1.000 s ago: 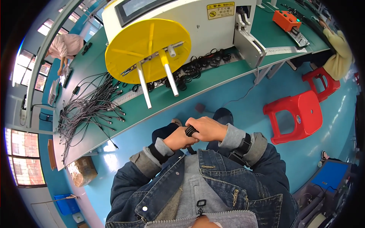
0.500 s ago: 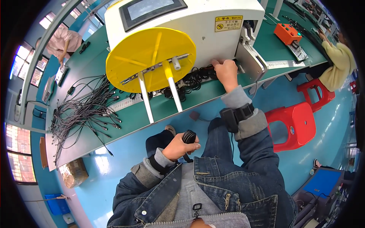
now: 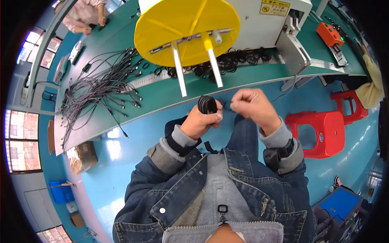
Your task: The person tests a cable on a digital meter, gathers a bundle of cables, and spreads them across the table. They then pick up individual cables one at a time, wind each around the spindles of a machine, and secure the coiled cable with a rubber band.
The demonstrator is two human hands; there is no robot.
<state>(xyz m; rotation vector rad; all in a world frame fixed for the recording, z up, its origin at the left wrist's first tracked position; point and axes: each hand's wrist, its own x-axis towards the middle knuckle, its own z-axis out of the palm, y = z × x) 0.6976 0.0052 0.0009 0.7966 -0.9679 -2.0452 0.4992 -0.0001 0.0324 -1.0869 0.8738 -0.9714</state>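
Observation:
A coiled black cable [image 3: 207, 104] sits in my left hand [image 3: 196, 123], fingers wrapped round it, in front of the bench edge. Just right of it is my right hand [image 3: 259, 108], raised, with thumb and fingertips pinched together. Something small and dark shows by those fingertips, too small to name. Beyond both hands, a heap of thin black loops [image 3: 243, 58] lies on the green bench below the machine. Above the hands, two metal prongs [image 3: 178, 73] stick out from a yellow disc [image 3: 162, 32].
Loose black cables [image 3: 91, 95] spread over the bench at left. The white machine [image 3: 251, 32] stands behind the disc, with a metal ruler [image 3: 324, 65] along the bench. An orange control box [image 3: 330, 34] is far right, red stools [image 3: 318, 133] below. A person [image 3: 83, 16] works at far left.
My right hand has come back from the heap of black loops to beside my left hand. The left hand still holds the coil, and the view has shifted.

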